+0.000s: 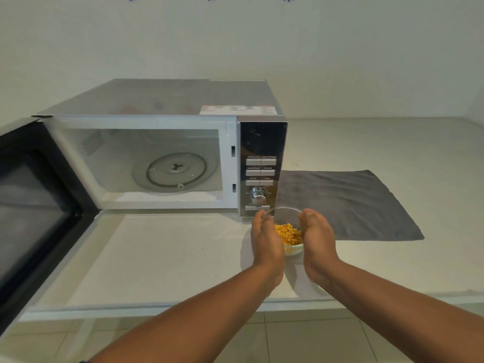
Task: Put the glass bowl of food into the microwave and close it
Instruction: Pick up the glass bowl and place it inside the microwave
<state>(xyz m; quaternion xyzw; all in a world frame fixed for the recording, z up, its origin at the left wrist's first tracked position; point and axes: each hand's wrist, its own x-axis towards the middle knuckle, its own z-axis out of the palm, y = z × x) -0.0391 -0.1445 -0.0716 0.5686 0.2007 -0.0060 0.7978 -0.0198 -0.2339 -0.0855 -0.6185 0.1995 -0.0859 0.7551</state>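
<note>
A small glass bowl [287, 217] with yellow-orange food [288, 233] is in front of the microwave's control panel [262, 169]. My left hand [265, 241] cups its left side and my right hand [318, 243] cups its right side. Whether the bowl rests on the counter or is lifted I cannot tell. The silver microwave [162, 100] stands on the counter, its cavity showing a glass turntable [175, 171]. Its black door [39, 205] is swung wide open to the left.
A dark grey cloth [348, 203] lies flat on the pale counter [167, 258] to the right of the microwave, just behind my right hand. The counter's front edge runs below my wrists, with tiled floor [301, 334] beneath. A white wall stands behind.
</note>
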